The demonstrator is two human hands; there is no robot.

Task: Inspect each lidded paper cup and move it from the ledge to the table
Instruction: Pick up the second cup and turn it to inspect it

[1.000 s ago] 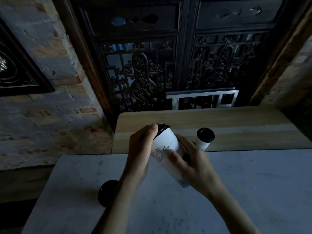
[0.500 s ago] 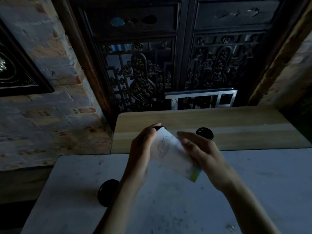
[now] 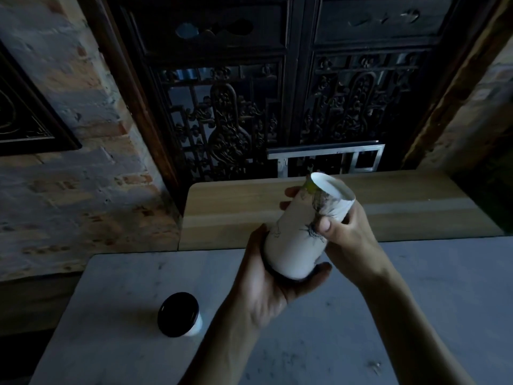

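I hold a white paper cup (image 3: 298, 240) with a dark drawing on its side, turned upside down over the table's far edge. Its black lid end rests in the palm of my left hand (image 3: 272, 284), and its white base points up and away. My right hand (image 3: 347, 237) grips the cup's upper part near the base, thumb on the drawing. A second cup with a black lid (image 3: 179, 314) stands upright on the grey table (image 3: 388, 315) at the left. The cup that stood on the wooden ledge (image 3: 416, 207) is hidden behind the held cup and my hands.
The ledge runs along the table's far edge, below a dark carved wooden screen (image 3: 277, 107) and a metal frame (image 3: 327, 159). A brick wall (image 3: 69, 176) rises at the left. The table's left edge lies close to the standing cup.
Both hands have turned the held cup over: its lid, which pointed up and away, now sits low in my left palm and the base faces up. The ledge cup is now hidden.
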